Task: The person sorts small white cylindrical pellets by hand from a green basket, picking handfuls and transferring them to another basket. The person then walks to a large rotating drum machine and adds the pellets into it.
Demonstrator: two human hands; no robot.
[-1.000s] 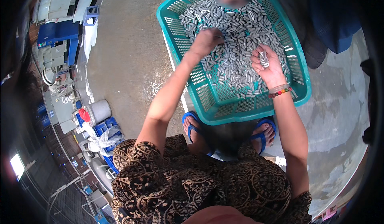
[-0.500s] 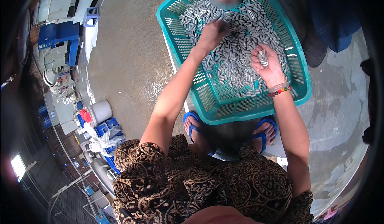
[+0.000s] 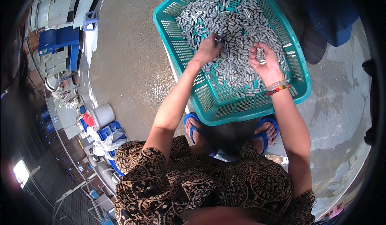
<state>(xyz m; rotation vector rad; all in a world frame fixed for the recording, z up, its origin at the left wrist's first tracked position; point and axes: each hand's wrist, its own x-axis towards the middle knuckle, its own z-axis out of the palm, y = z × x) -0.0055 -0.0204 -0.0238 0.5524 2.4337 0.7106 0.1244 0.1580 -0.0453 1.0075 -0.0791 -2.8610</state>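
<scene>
A large green plastic basket point(image 3: 245, 113) with slotted walls holds a loose layer of small grey cylindrical pieces point(image 3: 237, 78). My left hand point(image 3: 208, 50) is over the pieces left of the middle, its fingers bent together at the tips. Whatever those fingertips pinch is too small and shadowed to tell. On the right side of the basket, my right hand point(image 3: 265, 62) is turned palm up with its fingers curled. Several of the same grey pieces point(image 3: 260, 56) lie gathered in that palm. A beaded bracelet and a pale bangle circle the right wrist.
My feet in blue flip-flops point(image 3: 192, 124) stand at the basket's near edge. A wet concrete floor point(image 3: 132, 56) spreads to the left. Farther left are a grey bucket point(image 3: 102, 115) and blue crates point(image 3: 110, 130) with plastic bags. Dark blue cloth point(image 3: 333, 16) hangs at the upper right.
My left hand has drawn slightly nearer and to the left over the pieces. My right hand stays nearly in place, still cupping its pieces. The blurred patch at the basket's far end has shifted up and left.
</scene>
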